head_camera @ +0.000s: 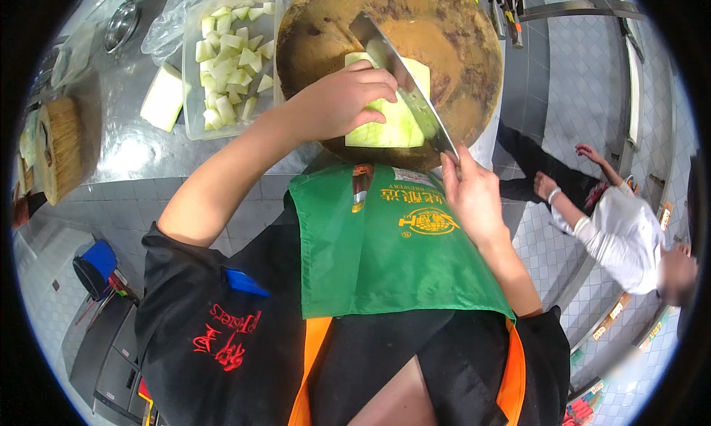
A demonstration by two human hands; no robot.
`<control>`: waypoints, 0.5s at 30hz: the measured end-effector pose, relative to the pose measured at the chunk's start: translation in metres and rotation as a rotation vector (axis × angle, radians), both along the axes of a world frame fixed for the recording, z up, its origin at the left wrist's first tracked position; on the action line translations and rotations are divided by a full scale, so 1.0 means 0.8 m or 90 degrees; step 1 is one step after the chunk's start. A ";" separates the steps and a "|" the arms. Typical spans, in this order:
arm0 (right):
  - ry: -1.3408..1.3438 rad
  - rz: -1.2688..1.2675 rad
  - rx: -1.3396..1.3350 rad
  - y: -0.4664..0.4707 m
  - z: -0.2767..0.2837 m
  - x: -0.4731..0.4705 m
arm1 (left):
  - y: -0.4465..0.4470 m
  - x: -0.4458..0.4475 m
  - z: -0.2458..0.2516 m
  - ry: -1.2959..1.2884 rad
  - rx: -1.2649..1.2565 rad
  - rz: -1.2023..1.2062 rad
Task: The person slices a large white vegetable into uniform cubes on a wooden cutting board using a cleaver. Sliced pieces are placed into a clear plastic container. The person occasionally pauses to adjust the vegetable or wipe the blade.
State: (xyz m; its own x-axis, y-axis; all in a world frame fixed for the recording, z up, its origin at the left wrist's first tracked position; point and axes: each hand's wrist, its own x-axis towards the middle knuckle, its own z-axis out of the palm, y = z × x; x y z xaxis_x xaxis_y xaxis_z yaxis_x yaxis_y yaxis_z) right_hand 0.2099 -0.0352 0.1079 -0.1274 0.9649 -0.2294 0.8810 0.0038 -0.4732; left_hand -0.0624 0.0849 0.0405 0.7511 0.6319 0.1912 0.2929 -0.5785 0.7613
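On a round wooden chopping block [472, 54] lies a large piece of pale green melon or gourd [383, 129]. My left hand [355, 95] rests on it with bent fingers, close beside the blade. My right hand [469, 184] is closed around the handle end of a broad steel cleaver [414, 95], whose blade lies slantwise over the piece. A clear plastic container [191, 82] of cut pale green chunks [228, 59] stands left of the block. Another slab with green rind [164, 98] lies on the metal table beside the container.
The steel table [125, 148] holds a metal bowl [122, 25], a crumpled plastic bag [172, 23] and another wooden block [61, 148] at the far left. Several knives [508, 7] hang at the block's upper right. A person in a white top [622, 231] is on the right.
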 end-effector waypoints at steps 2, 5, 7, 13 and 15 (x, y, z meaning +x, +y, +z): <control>0.034 -0.047 -0.015 0.000 -0.012 0.001 | -0.001 0.000 0.000 0.009 0.003 -0.002; 0.057 -0.003 0.037 0.003 0.008 -0.001 | -0.003 -0.001 0.000 0.009 -0.004 0.024; 0.010 0.019 0.015 0.009 0.040 -0.001 | -0.002 0.000 0.000 0.012 0.001 0.020; -0.005 0.053 0.022 0.012 0.109 -0.004 | -0.003 0.000 -0.004 -0.007 0.015 0.017; -0.001 0.054 0.037 0.010 0.098 -0.004 | -0.006 0.000 -0.005 -0.017 0.013 0.023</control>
